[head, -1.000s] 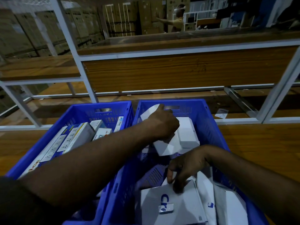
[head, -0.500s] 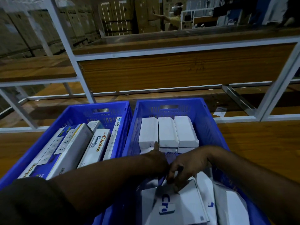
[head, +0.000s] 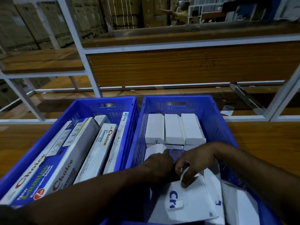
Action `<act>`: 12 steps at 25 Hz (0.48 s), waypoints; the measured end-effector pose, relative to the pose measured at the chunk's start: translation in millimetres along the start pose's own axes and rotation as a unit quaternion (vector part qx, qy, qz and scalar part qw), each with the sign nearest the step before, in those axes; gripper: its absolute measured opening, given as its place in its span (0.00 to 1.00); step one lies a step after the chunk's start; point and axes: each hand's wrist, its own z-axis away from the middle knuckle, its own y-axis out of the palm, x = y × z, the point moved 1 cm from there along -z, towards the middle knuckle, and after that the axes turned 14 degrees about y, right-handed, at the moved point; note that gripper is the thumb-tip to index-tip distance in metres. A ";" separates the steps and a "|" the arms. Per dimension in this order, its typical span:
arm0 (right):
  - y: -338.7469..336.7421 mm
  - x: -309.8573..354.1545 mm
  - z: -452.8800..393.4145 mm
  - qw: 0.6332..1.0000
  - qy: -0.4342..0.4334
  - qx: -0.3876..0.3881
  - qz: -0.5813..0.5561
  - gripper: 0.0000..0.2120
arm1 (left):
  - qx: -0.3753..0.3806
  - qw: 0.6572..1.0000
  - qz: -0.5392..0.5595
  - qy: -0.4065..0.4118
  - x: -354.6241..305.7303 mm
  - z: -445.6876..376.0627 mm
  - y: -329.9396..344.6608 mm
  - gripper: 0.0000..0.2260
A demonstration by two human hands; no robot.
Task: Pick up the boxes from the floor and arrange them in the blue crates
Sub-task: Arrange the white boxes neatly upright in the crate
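Observation:
Two blue crates stand side by side on a wooden shelf. The left crate [head: 103, 103] holds several long printed boxes [head: 97, 148]. In the right crate [head: 215, 120], three small white boxes [head: 174, 129] lie in a row at the far end. My left hand [head: 158, 163] is closed on another small white box [head: 155, 150] just in front of that row. My right hand [head: 193, 164] rests with bent fingers on a larger white box with blue letters [head: 186, 203] at the near end, beside more white boxes [head: 240, 205].
A white metal rack frame [head: 84, 51] with wooden shelf boards [head: 186, 65] rises behind the crates. A small card [head: 227, 110] lies on the shelf at right. Stacked cartons and another person [head: 181, 13] are far behind.
My left hand came back from the far end, where the white boxes now lie in a neat row, and has taken a small white box near my right hand, lifting it slightly.

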 end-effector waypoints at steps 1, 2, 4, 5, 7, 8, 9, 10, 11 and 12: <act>-0.8 0.7 -0.1 1.000 0.003 0.002 0.002 0.22 | -0.002 1.000 0.006 0.002 2.5 -1.3 0.1 0.22; -1.0 2.2 0.0 1.000 0.004 0.006 0.004 0.25 | 0.003 1.000 0.010 0.002 4.6 -3.2 0.6 0.22; -2.6 4.0 0.4 1.000 0.000 0.001 0.011 0.31 | 0.035 0.999 0.025 -0.002 11.2 -7.4 0.5 0.25; -2.5 3.0 -0.1 1.000 0.003 -0.003 0.015 0.31 | 0.059 0.998 0.036 0.000 14.7 -7.7 0.1 0.28; -5.6 -0.4 -0.9 1.000 0.020 -0.015 -0.006 0.28 | 0.093 0.995 0.030 0.011 19.4 -5.8 0.4 0.30; -7.3 -1.6 -0.8 0.999 0.030 -0.020 -0.031 0.27 | 0.097 0.995 0.022 0.019 21.1 -4.8 3.4 0.29; -8.6 -1.7 -1.8 0.998 0.039 -0.021 -0.049 0.26 | 0.100 0.994 0.020 0.026 23.3 -4.8 9.1 0.27; -9.4 -1.9 -5.1 0.997 0.049 -0.023 -0.056 0.26 | 0.107 0.994 0.020 0.030 23.8 -5.9 15.2 0.24; -9.8 -3.0 -8.8 0.996 0.062 -0.041 -0.042 0.25 | 0.113 0.993 0.023 0.033 24.5 -7.5 20.9 0.21; -9.8 -1.8 -10.0 0.995 0.073 -0.056 -0.027 0.23 | 0.110 0.993 0.023 0.038 23.4 -7.7 22.6 0.19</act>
